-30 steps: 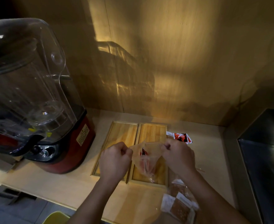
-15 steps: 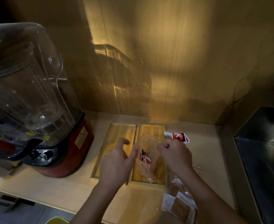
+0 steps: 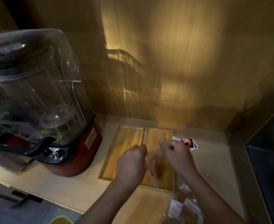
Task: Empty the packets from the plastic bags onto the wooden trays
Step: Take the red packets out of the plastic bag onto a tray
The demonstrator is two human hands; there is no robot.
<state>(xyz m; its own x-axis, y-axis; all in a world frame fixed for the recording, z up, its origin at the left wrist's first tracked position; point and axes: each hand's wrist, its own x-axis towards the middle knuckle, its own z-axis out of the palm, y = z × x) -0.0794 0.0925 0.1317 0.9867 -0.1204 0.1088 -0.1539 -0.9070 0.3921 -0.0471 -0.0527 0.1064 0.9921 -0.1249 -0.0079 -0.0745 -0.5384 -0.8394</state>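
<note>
Two wooden trays lie side by side on the counter, the left tray point(image 3: 125, 143) and the right tray point(image 3: 158, 135). Over the right tray hangs a clear plastic bag point(image 3: 155, 160), blurred by motion, with a red packet point(image 3: 154, 169) low inside it. My left hand point(image 3: 132, 164) and my right hand point(image 3: 178, 157) each pinch an upper edge of the bag. Red-and-white packets point(image 3: 187, 143) lie on the counter just right of the trays. Another plastic bag with brown packets point(image 3: 184, 210) lies near the front edge, under my right forearm.
A large blender point(image 3: 36, 101) with a clear jug and red base stands at the left, close to the left tray. A dark metal sink point(image 3: 268, 167) borders the counter on the right. Wooden wall panels rise behind.
My left hand has closed again on the bag's edge after opening briefly. The bag now blurs, and the red packet has dropped lower inside it.
</note>
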